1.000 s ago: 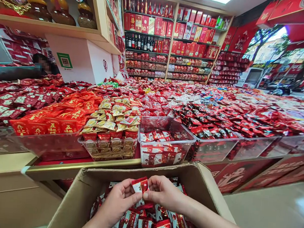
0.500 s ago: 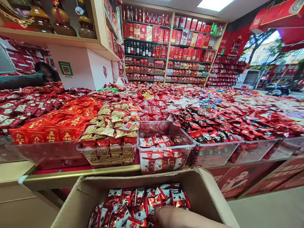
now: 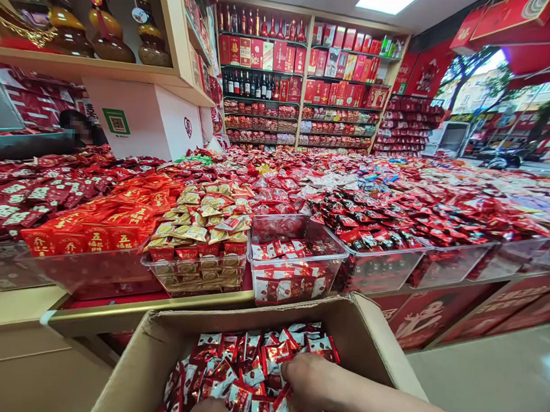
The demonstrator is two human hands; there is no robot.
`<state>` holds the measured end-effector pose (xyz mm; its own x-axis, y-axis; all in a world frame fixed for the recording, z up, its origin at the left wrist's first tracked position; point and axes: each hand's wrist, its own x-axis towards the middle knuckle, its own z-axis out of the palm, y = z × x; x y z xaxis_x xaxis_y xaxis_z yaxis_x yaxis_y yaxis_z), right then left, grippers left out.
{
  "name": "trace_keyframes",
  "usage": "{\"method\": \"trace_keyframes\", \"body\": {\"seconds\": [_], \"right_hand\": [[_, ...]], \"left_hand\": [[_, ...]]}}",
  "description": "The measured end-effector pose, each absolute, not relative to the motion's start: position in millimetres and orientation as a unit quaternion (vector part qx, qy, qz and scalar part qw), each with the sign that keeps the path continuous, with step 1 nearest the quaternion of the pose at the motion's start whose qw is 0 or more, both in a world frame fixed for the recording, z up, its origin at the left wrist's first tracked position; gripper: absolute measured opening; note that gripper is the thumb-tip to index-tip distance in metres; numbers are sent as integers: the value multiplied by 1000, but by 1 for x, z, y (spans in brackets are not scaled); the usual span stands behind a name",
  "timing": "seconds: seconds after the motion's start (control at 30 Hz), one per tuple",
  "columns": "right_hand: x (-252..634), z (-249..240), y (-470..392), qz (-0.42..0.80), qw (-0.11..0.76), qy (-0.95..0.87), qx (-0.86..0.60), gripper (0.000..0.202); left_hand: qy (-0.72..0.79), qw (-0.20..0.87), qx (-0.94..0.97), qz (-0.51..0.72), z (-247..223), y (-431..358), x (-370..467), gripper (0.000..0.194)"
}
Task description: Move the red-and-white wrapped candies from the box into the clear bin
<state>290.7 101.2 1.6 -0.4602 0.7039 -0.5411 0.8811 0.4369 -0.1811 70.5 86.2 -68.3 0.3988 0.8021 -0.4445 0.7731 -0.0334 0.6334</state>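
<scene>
In the head view, small red-and-white, glossy film-wrapped packets lie in a loose heap inside a brown, open-topped cardboard box, set close in front of the counter with its gold edge. The right hand reaches in from the right, its fingers dipped among the packets and hidden by them; whether they grasp one, I cannot tell. The left hand shows only as a bit of its back at the bottom edge, down at the near side of the heap, and its grip cannot be told either.

Each packet looks light enough for a thumb and fingertip. The shiny film will probably be slick, so neighbours may slide off one another when one is drawn out. The flat, crimped ends seem thin and bendable, handy for plucking; a pinch across the plump middle should hold more surely. What lies inside is hidden, so a soft squeeze would be the safer one.

Beyond the box's far wall, a clear plastic bin on the counter holds similar red-and-white packets, beside a bin of gold-and-red durian packets.
</scene>
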Motion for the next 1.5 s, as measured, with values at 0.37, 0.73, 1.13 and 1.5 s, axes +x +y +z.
{"method": "trace_keyframes", "body": {"seconds": [0.37,0.73,1.13,1.5], "right_hand": [[295,-8,116,-559,-151,700,417,31],[290,-2,117,-615,-278,566,473,31],[282,-4,116,-630,-347,553,421,33],[286,14,117,-682,-431,416,420,31]], "left_hand": [[504,542,635,223,-11,99,114,22],[414,692,494,327,0,93,116,28],[394,667,519,361,-5,94,117,25],[457,662,447,390,13,95,117,24]]}}
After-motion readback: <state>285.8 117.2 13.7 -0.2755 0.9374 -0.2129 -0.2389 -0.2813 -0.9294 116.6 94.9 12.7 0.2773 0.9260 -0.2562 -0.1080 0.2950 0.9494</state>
